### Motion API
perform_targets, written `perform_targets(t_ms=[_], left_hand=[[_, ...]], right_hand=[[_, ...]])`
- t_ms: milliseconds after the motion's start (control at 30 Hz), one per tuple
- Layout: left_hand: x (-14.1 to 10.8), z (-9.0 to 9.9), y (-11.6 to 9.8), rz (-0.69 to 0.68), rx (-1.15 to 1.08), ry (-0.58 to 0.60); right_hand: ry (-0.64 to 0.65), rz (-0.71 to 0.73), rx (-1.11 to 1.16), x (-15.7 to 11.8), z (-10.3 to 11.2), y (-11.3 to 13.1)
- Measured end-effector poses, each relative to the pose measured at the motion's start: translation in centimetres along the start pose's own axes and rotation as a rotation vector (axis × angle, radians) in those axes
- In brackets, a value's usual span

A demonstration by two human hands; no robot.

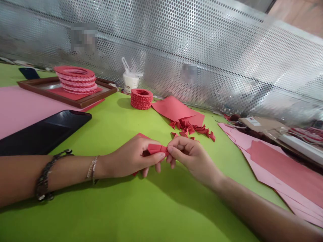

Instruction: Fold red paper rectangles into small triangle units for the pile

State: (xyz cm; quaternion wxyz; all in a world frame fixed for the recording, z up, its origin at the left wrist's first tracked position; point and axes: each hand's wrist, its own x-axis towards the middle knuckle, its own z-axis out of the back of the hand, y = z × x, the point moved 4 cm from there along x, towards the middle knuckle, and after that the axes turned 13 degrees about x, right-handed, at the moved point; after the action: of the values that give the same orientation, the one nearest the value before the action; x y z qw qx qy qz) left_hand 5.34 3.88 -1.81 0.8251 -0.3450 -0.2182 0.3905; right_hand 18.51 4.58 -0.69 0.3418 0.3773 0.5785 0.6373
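Note:
Between my two hands is a small folded strip of red paper (155,148). My left hand (135,154) grips its left part, with the thumb along the near edge. At the strip's right end, the thumb and forefinger of my right hand (188,153) pinch the paper. Red paper (143,135) shows partly from behind my left hand, mostly hidden by it. Just beyond my right hand lies a loose heap of small folded red paper pieces (188,127). Flat red sheets (174,108) rest behind that heap.
A brown tray (27,84) at the back left carries stacked red and pink paper rings (77,80). Near it are a smaller red ring stack (141,99), a white cup (130,82) and a black phone-like slab (47,131). Pink sheets (264,168) lie right. Perforated metal (161,43) stands behind.

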Motion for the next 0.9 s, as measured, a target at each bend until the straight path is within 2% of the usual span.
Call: perform_targets(t_ms=[167, 367, 567, 667, 900], left_hand=[[0.1, -0.1, 0.2, 0.0, -0.035, -0.024], [0.4, 0.1, 0.3, 0.022, -0.073, -0.055], [0.5, 0.3, 0.6, 0.123, -0.143, -0.035], [0.6, 0.3, 0.5, 0.115, -0.251, -0.008], [0.8, 0.1, 0.7, 0.099, -0.402, 0.005]], right_hand=[[-0.045, 0.071, -0.071, -0.2, -0.2, 0.3], [-0.042, 0.183, -0.101, -0.4, -0.5, 0.6], [-0.121, 0.352, -0.298, -0.8, -0.3, 1.4], [-0.147, 0.455, -0.412, -1.2, -0.4, 1.8], [-0.092, 0.622, -0.629, -1.7, -0.9, 2.4]])
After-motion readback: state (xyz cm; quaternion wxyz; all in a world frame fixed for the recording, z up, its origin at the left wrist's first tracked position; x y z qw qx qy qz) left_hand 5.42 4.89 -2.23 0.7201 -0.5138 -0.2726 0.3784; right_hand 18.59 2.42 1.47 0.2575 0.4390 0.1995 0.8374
